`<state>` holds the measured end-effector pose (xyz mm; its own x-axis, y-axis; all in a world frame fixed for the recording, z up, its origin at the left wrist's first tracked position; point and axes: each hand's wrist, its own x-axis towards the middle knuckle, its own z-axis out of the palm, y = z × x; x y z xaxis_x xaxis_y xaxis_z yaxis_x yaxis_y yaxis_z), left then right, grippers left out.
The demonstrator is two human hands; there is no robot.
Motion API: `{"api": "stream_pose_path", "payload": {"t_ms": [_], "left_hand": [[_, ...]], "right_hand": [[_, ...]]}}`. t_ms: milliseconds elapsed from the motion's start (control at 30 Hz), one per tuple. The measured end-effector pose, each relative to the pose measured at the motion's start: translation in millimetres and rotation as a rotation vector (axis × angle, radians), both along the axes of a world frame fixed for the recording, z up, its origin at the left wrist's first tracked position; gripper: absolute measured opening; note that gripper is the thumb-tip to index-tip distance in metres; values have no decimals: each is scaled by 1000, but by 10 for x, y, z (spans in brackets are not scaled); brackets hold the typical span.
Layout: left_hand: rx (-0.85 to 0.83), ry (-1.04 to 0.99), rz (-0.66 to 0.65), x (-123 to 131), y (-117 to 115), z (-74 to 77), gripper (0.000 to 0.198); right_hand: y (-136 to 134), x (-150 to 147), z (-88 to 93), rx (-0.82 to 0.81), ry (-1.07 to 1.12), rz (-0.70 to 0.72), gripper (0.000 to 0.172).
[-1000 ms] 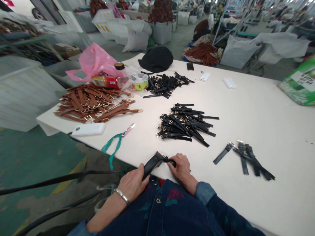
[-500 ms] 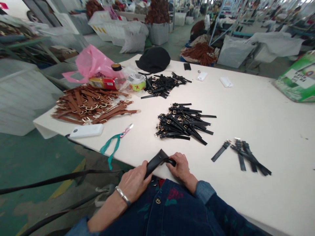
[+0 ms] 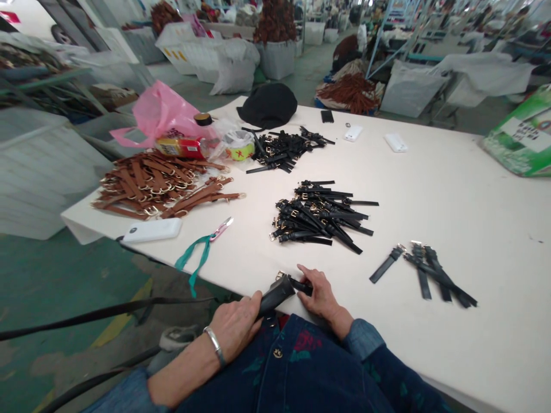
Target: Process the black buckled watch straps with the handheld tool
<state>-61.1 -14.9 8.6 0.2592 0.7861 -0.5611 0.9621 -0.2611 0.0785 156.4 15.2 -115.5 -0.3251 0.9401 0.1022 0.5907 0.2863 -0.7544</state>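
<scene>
My left hand [image 3: 236, 322] is wrapped around a wide black leather strap [image 3: 275, 296] at the table's near edge. My right hand [image 3: 323, 297] pinches a short black buckle strap [image 3: 301, 285], whose gold buckle shows just beyond the end of the wide strap. The two straps meet between my hands; whether one passes through the other I cannot tell. Ahead lies a pile of black buckle straps [image 3: 321, 215]. Several more short black straps [image 3: 422, 272] lie apart to the right of my right hand.
Thread snips [image 3: 221, 228] with a green ribbon and a white power bank [image 3: 152, 229] lie to the left. Behind them are brown buckle straps [image 3: 146, 180], a pink bag [image 3: 159, 112] and a black cap [image 3: 269, 105]. A green package [image 3: 523, 137] stands at far right.
The end of the wide strap has tipped lower, and the short strap's gold buckle now shows beyond it. My right hand has shifted slightly right, its index finger lifted and straighter.
</scene>
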Motion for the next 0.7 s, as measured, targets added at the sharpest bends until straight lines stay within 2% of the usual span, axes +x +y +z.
{"api": "stream_pose_path", "payload": {"t_ms": [233, 500, 700], "left_hand": [[47, 18, 19, 240, 61, -90, 35], [46, -19, -5, 54, -24, -97, 34], [58, -14, 17, 167, 34, -135, 33]], "right_hand": [[-34, -32, -25, 36, -4, -96, 74], [-62, -28, -60, 48, -6, -78, 72], [-60, -29, -69, 65, -1, -77, 71]]}}
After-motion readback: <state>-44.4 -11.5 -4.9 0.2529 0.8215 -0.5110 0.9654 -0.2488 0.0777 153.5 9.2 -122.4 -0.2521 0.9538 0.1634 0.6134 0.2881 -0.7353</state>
